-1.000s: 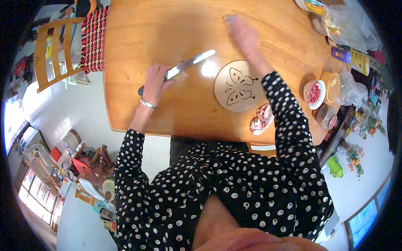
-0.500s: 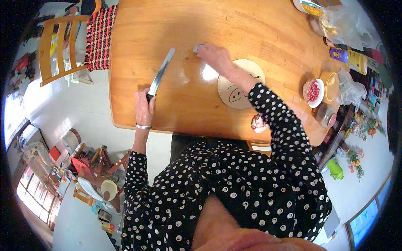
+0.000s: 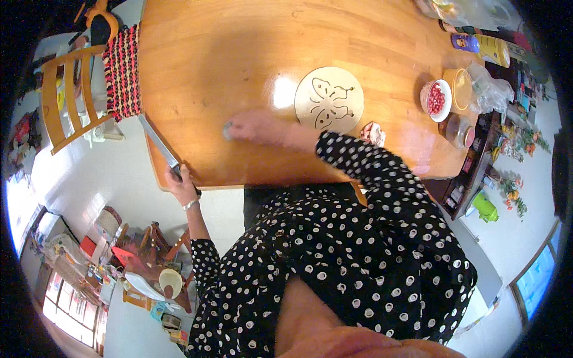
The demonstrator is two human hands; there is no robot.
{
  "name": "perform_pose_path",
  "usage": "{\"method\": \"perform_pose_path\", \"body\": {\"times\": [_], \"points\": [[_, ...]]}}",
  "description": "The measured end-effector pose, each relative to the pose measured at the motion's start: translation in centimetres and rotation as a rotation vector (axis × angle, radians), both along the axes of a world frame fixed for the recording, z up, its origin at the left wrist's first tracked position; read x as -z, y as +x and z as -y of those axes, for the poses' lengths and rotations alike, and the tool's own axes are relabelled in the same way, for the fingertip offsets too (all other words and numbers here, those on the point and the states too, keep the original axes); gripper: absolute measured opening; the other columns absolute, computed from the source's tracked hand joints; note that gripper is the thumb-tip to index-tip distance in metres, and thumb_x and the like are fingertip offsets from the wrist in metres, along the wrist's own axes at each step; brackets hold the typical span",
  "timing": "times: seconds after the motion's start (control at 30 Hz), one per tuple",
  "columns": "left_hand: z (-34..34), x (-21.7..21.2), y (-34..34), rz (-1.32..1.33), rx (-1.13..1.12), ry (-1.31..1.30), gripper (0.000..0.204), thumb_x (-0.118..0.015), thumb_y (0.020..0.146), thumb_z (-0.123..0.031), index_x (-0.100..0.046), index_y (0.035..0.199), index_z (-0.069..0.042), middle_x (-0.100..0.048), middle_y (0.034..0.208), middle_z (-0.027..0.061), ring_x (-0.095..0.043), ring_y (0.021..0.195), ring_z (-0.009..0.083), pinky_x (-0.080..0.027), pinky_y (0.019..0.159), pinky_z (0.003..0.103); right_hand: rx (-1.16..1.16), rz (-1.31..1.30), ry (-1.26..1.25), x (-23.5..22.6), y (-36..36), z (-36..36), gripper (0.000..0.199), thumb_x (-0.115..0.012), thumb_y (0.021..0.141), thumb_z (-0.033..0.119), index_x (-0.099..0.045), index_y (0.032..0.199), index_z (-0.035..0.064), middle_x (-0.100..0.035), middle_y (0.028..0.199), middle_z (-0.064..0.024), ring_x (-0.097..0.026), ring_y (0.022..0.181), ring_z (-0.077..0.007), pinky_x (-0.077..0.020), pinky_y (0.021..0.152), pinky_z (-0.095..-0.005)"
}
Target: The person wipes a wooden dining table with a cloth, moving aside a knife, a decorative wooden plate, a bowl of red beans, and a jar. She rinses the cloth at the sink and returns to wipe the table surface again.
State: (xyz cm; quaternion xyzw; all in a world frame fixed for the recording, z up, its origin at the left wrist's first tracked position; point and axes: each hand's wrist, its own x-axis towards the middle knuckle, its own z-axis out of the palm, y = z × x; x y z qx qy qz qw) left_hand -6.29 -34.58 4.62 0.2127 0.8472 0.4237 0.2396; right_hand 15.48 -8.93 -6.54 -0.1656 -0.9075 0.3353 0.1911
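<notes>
My left hand point(image 3: 184, 190) is closed round the black handle of a long knife point(image 3: 159, 145). Its straight metal blade points up and away along the table's left edge. Over the near middle of the wooden table, my right hand point(image 3: 253, 126) is smeared by motion. A small greyish-white wad point(image 3: 227, 130) shows at its fingertips; its kind is unclear. Right of that hand lies a round pale board point(image 3: 310, 107) with a butterfly-shaped line pattern. My right sleeve passes just below it. A crumpled white and red piece point(image 3: 373, 135) lies beside my right forearm.
A white bowl of red pieces point(image 3: 436, 100) stands at the right of the table point(image 3: 197, 71), beside a yellow tub point(image 3: 461, 89) and a clear jar point(image 3: 461, 131). Plastic bags and a purple-lidded container point(image 3: 465, 42) sit farther back. A wooden chair point(image 3: 70, 98) stands at the left.
The knife has swung left to the table's edge with my left hand. My right hand has moved left and nearer with the wad, uncovering the round board's pattern.
</notes>
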Motion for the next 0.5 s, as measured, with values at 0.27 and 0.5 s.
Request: {"method": "perform_pose_path", "body": {"times": [0.27,0.5], "points": [[0.0,-2.1,0.0,0.112,-0.119,0.022,0.039,-0.058,0.095,-0.007,-0.041,0.13,-0.003,-0.058,0.077,0.0051,-0.055,0.055,0.0095,-0.048,0.046,0.023,0.591,0.189,0.048,-3.4,3.9,-17.5,0.015,-0.052,0.091,0.012,-0.063,0.099,0.0059,-0.064,0.096,-0.0168,-0.059,0.088,-0.0339,-0.0485,0.075,-0.0467],[0.7,-2.0,1.0,0.235,-0.253,0.113,0.039,-0.059,0.096,-0.01,-0.041,0.13,-0.003,-0.055,0.076,0.0029,-0.05,0.053,0.0074,-0.043,0.044,0.022,-0.443,0.655,0.058,-7.5,-4.8,0.0,0.018,-0.056,0.094,0.02,-0.065,0.104,0.0087,-0.065,0.101,-0.0076,-0.06,0.091,-0.0235,-0.0499,0.081,-0.0378]]}}
